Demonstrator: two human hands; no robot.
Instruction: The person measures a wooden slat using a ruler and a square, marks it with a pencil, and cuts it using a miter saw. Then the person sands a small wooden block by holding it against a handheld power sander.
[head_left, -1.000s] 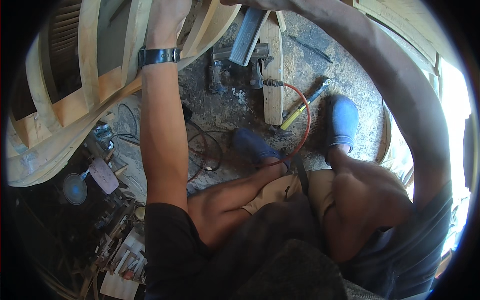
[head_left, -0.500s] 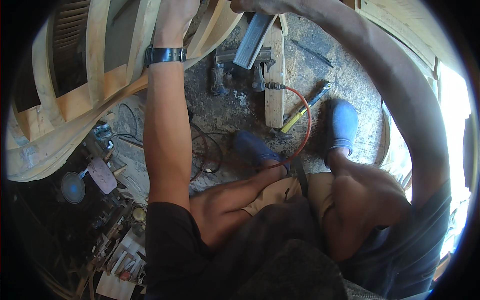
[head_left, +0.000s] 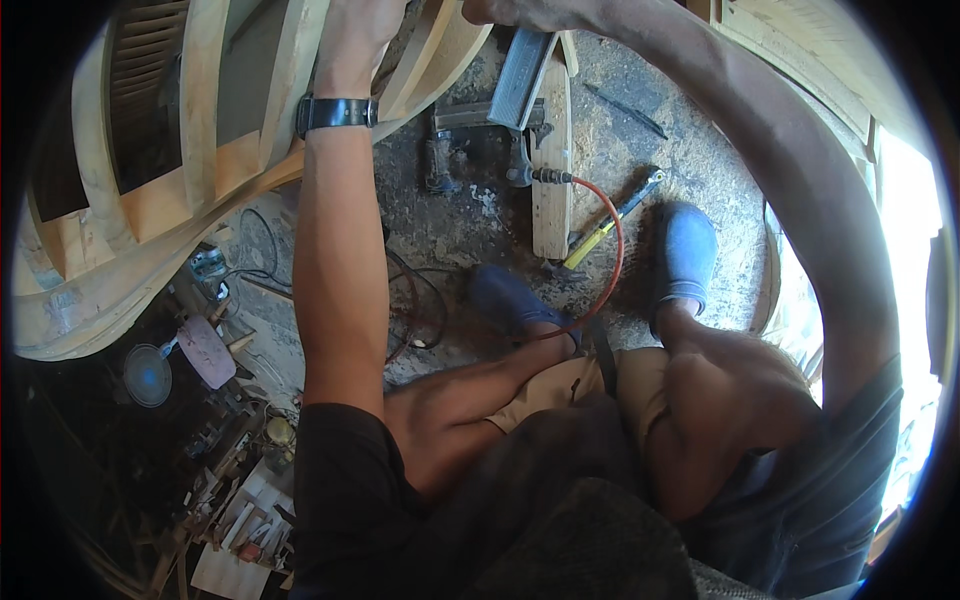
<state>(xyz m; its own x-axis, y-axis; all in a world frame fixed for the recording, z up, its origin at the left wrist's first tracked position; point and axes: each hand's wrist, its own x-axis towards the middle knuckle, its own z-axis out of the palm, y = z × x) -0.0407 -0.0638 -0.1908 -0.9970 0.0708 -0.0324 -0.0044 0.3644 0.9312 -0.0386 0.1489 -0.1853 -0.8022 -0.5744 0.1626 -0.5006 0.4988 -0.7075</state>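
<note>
My left hand (head_left: 365,28), with a dark-strapped watch on the wrist, reaches up beside the curved wooden ribs (head_left: 292,80) of a frame. Its fingers are cut off by the top edge. My right hand (head_left: 515,12) comes across from the right, also partly out of view. Its visible fingers look curled, but what they hold is hidden. Just below it hangs a long grey metal channel-shaped piece (head_left: 521,80); whether the hand grips its upper end I cannot make out. Under that lies an air-powered nail gun (head_left: 470,118) on the floor.
A red air hose (head_left: 617,250) curves from the gun toward my blue clogs (head_left: 687,250). A pale wooden board (head_left: 551,210), a yellow-handled tool (head_left: 600,235) and a thin dark strip (head_left: 627,110) lie on the dusty floor. Cables, a round lid (head_left: 148,375) and wood scraps clutter the lower left.
The lower end of the grey metal piece has swung a little to the right. My left forearm has shifted slightly right; my right hand is nearly where it was.
</note>
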